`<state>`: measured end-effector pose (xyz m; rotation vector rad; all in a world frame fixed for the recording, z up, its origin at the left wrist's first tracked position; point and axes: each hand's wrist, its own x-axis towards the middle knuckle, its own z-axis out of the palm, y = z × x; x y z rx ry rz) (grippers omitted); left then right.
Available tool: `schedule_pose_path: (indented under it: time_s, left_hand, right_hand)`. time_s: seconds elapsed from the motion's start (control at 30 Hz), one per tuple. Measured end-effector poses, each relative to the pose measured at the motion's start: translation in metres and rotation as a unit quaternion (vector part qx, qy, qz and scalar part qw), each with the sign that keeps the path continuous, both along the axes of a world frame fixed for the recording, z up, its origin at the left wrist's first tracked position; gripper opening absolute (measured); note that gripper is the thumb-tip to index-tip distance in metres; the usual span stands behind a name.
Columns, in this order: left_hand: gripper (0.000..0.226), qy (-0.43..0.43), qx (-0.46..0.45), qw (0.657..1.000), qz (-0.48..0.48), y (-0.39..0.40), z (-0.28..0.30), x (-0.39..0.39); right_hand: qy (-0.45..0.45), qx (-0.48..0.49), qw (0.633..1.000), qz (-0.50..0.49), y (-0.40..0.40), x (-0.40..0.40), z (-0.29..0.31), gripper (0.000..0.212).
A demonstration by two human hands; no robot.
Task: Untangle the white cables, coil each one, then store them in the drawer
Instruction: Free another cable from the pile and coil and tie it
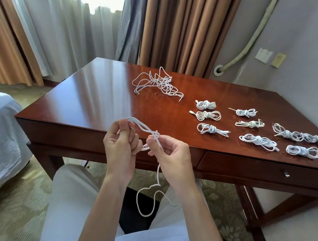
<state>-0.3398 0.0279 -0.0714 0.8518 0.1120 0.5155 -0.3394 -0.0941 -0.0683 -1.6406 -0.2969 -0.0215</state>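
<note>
Both hands work one cable (151,204): left hand (120,144) grip pinches the folded loops, right hand (168,151) grip pinches the wrap, tail dangling over the lap. Farther out on the counter (93,99) sit finished bundles (207,115), then the tangled pile (157,83); the drawer (258,167) looks shut.

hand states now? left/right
Left hand: fingers curled, holding the white cable loops.
Right hand: fingers pinching the same cable at its wrap.
</note>
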Motion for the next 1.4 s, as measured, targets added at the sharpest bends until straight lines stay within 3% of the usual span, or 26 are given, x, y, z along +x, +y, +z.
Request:
schedule_pose_path:
  time_s: [0.2, 0.33, 0.4, 0.47, 0.57, 0.73, 0.87, 1.03, 1.23, 1.4]
  left_hand:
    - [0.03, -0.007, -0.057, 0.991, -0.119, 0.003, -0.005, 0.001]
    - [0.027, -0.005, -0.071, 0.967, -0.246, 0.024, -0.012, -0.003]
    - [0.036, -0.001, 0.017, 0.955, -0.297, 0.034, -0.017, -0.006]
    - [0.046, 0.01, 0.167, 0.932, -0.322, 0.038, -0.019, -0.01]
    - [0.054, 0.024, 0.279, 0.913, -0.298, 0.037, -0.017, -0.013]
    - [0.047, 0.027, 0.239, 0.96, -0.145, 0.035, -0.012, -0.01]
    - [0.035, 0.031, 0.296, 0.952, -0.075, 0.028, -0.006, -0.009]
    - [0.034, 0.045, 0.333, 0.942, -0.001, 0.019, -0.004, -0.008]
    - [0.033, 0.045, 0.373, 0.926, -0.024, 0.027, 0.002, -0.014]
    - [0.04, 0.035, 0.5, 0.849, -0.167, 0.035, -0.001, -0.02]
  right_hand:
    - [-0.038, -0.01, 0.999, -0.017, -0.007, 0.005, 0.0, 0.025]
    - [0.039, 0.007, 0.997, 0.065, -0.023, 0.003, 0.013, 0.028]
    - [0.045, -0.046, 0.996, 0.059, -0.029, 0.002, 0.013, 0.026]
    - [0.031, -0.116, 0.992, 0.04, -0.03, 0.002, 0.009, 0.029]
    - [0.021, -0.15, 0.987, 0.045, -0.027, 0.001, 0.008, 0.026]
    - [0.059, -0.069, 0.986, 0.139, -0.026, -0.002, 0.016, 0.019]
    - [0.079, -0.039, 0.976, 0.197, -0.031, -0.005, 0.022, 0.036]
    - [0.044, -0.047, 0.986, 0.152, -0.024, -0.002, 0.016, 0.046]
    - [-0.04, -0.21, 0.97, 0.116, -0.02, -0.007, 0.018, 0.034]
    - [-0.065, -0.316, 0.939, 0.121, -0.019, -0.006, 0.014, 0.034]
